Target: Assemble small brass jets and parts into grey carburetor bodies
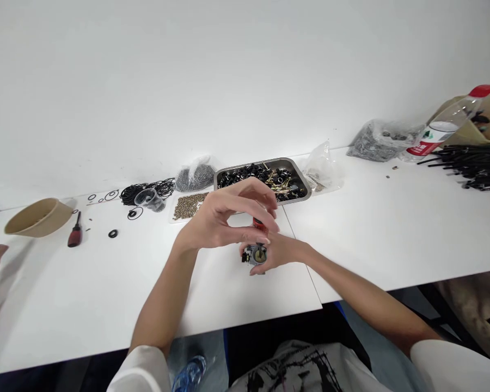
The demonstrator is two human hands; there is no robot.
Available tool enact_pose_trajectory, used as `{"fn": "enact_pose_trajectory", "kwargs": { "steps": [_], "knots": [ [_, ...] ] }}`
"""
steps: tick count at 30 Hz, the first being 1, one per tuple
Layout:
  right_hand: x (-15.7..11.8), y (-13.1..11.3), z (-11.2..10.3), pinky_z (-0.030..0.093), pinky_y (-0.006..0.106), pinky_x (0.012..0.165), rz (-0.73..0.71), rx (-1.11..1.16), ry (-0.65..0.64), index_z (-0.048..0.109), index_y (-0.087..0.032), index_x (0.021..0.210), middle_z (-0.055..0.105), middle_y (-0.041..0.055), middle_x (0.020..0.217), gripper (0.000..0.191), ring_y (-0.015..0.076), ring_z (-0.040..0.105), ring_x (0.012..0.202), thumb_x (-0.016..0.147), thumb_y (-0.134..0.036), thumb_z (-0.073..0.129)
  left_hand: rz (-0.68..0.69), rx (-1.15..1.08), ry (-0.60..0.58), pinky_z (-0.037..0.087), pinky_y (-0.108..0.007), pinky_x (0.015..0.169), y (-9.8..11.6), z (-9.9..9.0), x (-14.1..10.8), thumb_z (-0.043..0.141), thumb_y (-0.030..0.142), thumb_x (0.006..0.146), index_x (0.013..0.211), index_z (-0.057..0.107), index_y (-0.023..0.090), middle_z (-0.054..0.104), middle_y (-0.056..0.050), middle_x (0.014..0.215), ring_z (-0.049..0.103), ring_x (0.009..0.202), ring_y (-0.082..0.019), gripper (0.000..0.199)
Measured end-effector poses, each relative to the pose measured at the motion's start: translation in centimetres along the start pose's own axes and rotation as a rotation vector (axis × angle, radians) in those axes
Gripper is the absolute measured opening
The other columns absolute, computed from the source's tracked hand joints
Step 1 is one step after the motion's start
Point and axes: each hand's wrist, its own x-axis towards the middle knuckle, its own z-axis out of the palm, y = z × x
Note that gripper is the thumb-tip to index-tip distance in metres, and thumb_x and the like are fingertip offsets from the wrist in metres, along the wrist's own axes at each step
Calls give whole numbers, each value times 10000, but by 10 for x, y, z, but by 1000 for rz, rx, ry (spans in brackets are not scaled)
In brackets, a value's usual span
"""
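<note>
The right hand (271, 255) is closed on a small grey metal carburetor-like part (251, 255), with a round yellowish face inside it; the part lies between the thumb and fingers, toward 9 o'clock from the palm. The left hand (232, 215) arches above, its thumb and fingers closed around a red-and-black tool (258, 224), partly hidden by them.

From the metal part, at 12 o'clock is a shiny rectangular steel tray (303, 185) of black and brass-coloured pieces. At 10 o'clock is a white shallow tray (172, 216) with grainy brass-coloured pieces; at 9 o'clock, a red-handled screwdriver (75, 235). At 2 o'clock, a clear plastic bottle (436, 130) leans, red-capped.
</note>
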Motion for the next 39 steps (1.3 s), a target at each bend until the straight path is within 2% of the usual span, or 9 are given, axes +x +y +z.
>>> {"fn": "enact_pose_trajectory", "kwargs": {
  "steps": [3, 9, 15, 20, 24, 29, 32, 35, 39],
  "knots": [
    [0, 0, 0, 452, 410, 1044, -31, 6, 15, 674, -217, 1051, 567, 76, 1279, 422, 253, 519, 1182, 705, -386, 847, 20, 15, 54, 631, -336, 702, -1, 0, -2, 780, 72, 752, 1003, 786, 230, 661, -88, 915, 671, 854, -196, 297],
    [0, 1, 0, 413, 423, 1079, -69, -12, 12, 656, -225, 1054, 551, 74, 1302, 407, 247, 487, 1223, 725, -384, 834, -43, -23, 11, 638, -380, 788, 3, 1, -4, 567, 65, 912, 1182, 718, 207, 719, -132, 1050, 695, 979, -234, 340],
    [0, -2, -2, 482, 404, 992, 14, -18, -20, 674, -215, 1083, 582, 82, 1207, 443, 248, 543, 1119, 724, -420, 834, 10, 56, 62, 628, -326, 706, -2, 3, 1, 816, 142, 737, 990, 782, 214, 685, -99, 955, 687, 853, -199, 266],
    [0, -1, -1, 462, 413, 1024, -25, -16, -13, 664, -222, 1078, 550, 83, 1298, 422, 248, 520, 1173, 731, -402, 825, -83, -41, 48, 634, -342, 724, 1, 5, -4, 686, 115, 854, 1173, 717, 202, 724, -119, 991, 708, 866, -209, 332],
    [1, 0, -1, 441, 421, 1053, -50, -39, -8, 662, -221, 1057, 538, 82, 1316, 412, 254, 493, 1212, 733, -420, 822, -60, 14, 52, 627, -364, 775, 1, 4, -4, 628, 127, 894, 1154, 718, 188, 731, -135, 1045, 707, 892, -215, 282],
    [1, -5, -3, 493, 401, 975, 28, -23, -18, 678, -225, 1071, 572, 77, 1240, 431, 257, 533, 1136, 717, -411, 838, -20, 98, 39, 628, -316, 719, -2, 3, 1, 779, 198, 787, 1024, 755, 202, 669, -117, 1063, 676, 835, -171, 237],
    [0, -6, -3, 494, 395, 971, 41, -12, -23, 682, -225, 1073, 578, 75, 1242, 434, 256, 536, 1130, 713, -406, 844, 8, 130, 78, 610, -304, 687, -4, 3, 1, 834, 201, 729, 940, 768, 208, 639, -79, 920, 656, 824, -170, 221],
    [0, -3, -2, 479, 401, 993, 15, -1, -23, 674, -223, 1077, 570, 76, 1276, 437, 252, 527, 1149, 719, -414, 839, 1, 141, 104, 600, -322, 703, -4, 2, -1, 830, 157, 727, 977, 768, 217, 651, -62, 824, 650, 820, -178, 264],
    [0, 3, 1, 434, 414, 1054, -39, -6, 5, 670, -228, 1061, 556, 69, 1311, 429, 246, 498, 1192, 716, -420, 840, -39, 98, 106, 609, -337, 704, -2, 0, -3, 794, 106, 753, 1057, 760, 228, 707, -84, 904, 666, 844, -193, 330]
  ]
}}
